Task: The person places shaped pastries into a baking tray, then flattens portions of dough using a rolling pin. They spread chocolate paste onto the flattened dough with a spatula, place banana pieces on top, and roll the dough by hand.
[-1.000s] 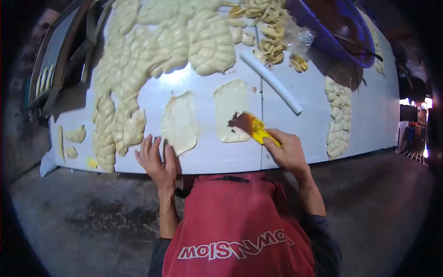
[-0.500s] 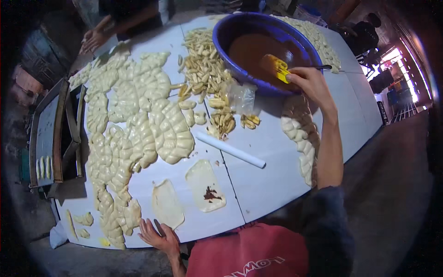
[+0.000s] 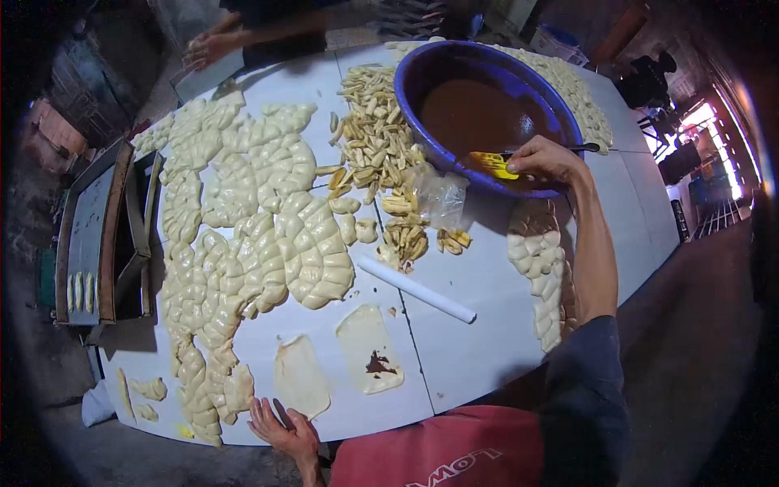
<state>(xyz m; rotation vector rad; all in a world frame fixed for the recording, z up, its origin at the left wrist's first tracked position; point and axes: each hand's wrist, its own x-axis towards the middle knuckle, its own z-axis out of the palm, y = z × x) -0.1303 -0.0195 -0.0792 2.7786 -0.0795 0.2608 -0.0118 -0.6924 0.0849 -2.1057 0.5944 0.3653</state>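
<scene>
My right hand [image 3: 548, 162] grips a yellow scraper [image 3: 493, 165] over the near side of a blue basin [image 3: 408, 104], which holds smooth brown paste [image 3: 471, 114]. Brown paste coats part of the scraper. My left hand [image 3: 288, 430] rests with its fingers spread at the table's near edge, beside a thin flattened dough sheet [image 3: 300, 377]. Right of that lies a second flattened dough sheet [image 3: 365, 337] with a dark brown smear on its lower part. A white rolling pin [image 3: 418, 290] lies slantwise beyond the sheets.
Pale dough pieces [image 3: 243, 252] cover the table's left; another dough row [image 3: 546, 276] lies near my right forearm. Peeled banana pieces [image 3: 373, 150] and a clear plastic bag [image 3: 442, 195] sit beside the basin. Metal trays [image 3: 85, 235] stand at left. Another person's hands [image 3: 215, 47] are across the table.
My right hand and the scraper have come nearer the basin's near rim, the scraper now lying flatter. My left hand stays on the table edge. The whole view has shifted slightly.
</scene>
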